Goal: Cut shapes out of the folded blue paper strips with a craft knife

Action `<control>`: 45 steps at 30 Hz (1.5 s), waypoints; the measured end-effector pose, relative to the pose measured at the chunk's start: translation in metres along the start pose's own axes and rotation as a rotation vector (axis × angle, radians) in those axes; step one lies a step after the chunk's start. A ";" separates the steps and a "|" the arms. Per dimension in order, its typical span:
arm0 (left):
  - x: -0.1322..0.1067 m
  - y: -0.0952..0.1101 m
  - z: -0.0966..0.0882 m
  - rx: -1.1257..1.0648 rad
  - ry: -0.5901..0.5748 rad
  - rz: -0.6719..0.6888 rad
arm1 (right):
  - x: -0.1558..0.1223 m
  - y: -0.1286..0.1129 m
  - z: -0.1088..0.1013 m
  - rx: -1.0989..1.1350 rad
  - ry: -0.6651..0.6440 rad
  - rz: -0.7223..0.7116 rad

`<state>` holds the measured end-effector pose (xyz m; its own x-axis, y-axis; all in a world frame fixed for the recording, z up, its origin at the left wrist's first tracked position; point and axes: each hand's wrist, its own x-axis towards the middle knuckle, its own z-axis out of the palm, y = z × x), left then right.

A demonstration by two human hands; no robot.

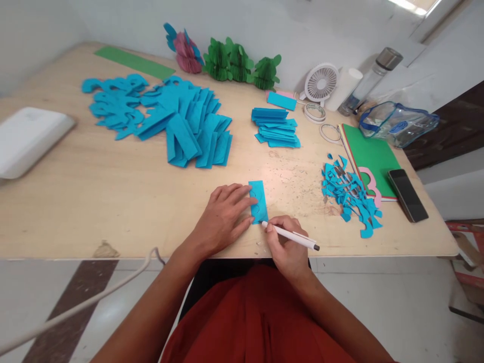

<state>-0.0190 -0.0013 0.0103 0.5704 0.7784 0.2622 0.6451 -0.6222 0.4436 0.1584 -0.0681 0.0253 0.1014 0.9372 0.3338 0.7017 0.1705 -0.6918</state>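
A small blue paper rectangle (259,202) lies near the table's front edge, with curved pen lines drawn on it. My left hand (227,214) rests flat from the left, fingers spread, its fingertips pressing the paper's left side. Between thumb and fingers my right hand (289,249) grips a white pen (293,236). The pen's tip meets the paper's lower right corner, and its dark end points right.
Folded blue papers (196,126) and blue cutouts (117,103) lie at left; a folded stack (275,128) sits beyond the paper. To the right are blue scraps (350,194), a pink cutout (371,185), green sheets (372,156) and a phone (408,195). A small fan (321,83) stands behind.
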 end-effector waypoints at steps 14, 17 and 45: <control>0.000 0.000 -0.001 0.005 0.001 0.005 | 0.001 0.004 -0.002 0.024 -0.002 0.090; 0.001 0.001 -0.001 0.005 -0.002 0.002 | 0.000 0.005 -0.001 0.038 -0.007 0.109; 0.000 0.000 0.002 0.009 0.000 -0.002 | 0.010 0.013 -0.005 0.057 -0.065 -0.160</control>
<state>-0.0184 -0.0015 0.0082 0.5692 0.7794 0.2618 0.6504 -0.6216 0.4365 0.1722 -0.0587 0.0232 -0.0560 0.9141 0.4016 0.6641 0.3344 -0.6686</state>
